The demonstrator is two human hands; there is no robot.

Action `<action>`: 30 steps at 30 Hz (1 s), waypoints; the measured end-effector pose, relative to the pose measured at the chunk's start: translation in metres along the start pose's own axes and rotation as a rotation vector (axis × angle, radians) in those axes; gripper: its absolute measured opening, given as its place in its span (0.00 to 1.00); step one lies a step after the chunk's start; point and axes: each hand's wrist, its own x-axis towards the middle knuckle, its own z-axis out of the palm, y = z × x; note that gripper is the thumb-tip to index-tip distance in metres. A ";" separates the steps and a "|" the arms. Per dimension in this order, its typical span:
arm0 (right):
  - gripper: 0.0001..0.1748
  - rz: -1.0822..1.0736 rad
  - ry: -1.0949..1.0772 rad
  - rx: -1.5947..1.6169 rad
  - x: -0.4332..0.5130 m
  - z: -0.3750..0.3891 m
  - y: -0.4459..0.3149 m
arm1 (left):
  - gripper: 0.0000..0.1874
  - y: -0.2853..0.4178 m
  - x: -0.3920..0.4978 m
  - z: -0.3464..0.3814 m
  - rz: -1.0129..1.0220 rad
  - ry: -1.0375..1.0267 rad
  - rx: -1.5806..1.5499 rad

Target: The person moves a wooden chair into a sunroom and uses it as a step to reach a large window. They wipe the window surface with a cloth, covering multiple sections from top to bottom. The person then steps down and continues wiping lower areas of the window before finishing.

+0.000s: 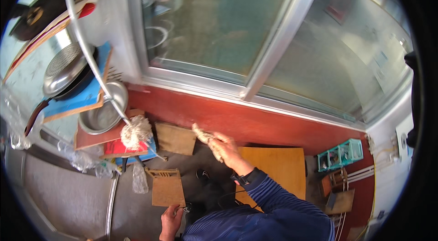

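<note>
My right hand point(226, 148) is stretched out in front of me, closed around a crumpled beige cloth point(205, 136). One twisted end of the cloth sticks out past my fingers, in front of the red lower wall point(219, 111). Above that wall is a sliding window point(219, 28) in an aluminium frame. Low at the front, my left hand point(171, 220) is near a small wooden chair point(167, 189). Its fingers are curled, and something small and dark shows by the fingertips; I cannot tell whether they hold it.
At left, a shelf rack carries a lidded frying pan point(66, 70), a dark wok point(48, 8) and a metal basin point(106, 107). A pale string bundle point(136, 133) hangs by a bent metal pole point(80, 39). Right are a yellow wooden table point(280, 172) and a turquoise plastic rack point(340, 155).
</note>
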 end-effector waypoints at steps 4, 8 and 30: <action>0.20 0.008 -0.151 0.019 -0.023 -0.006 0.019 | 0.12 -0.010 -0.016 0.000 0.009 -0.086 0.040; 0.16 0.089 -0.301 0.007 -0.038 0.018 0.037 | 0.18 0.014 -0.001 -0.004 -0.122 -0.068 -0.275; 0.18 -0.059 -0.202 -0.469 -0.143 -0.032 0.050 | 0.15 0.105 0.067 0.038 -0.206 -0.529 -0.520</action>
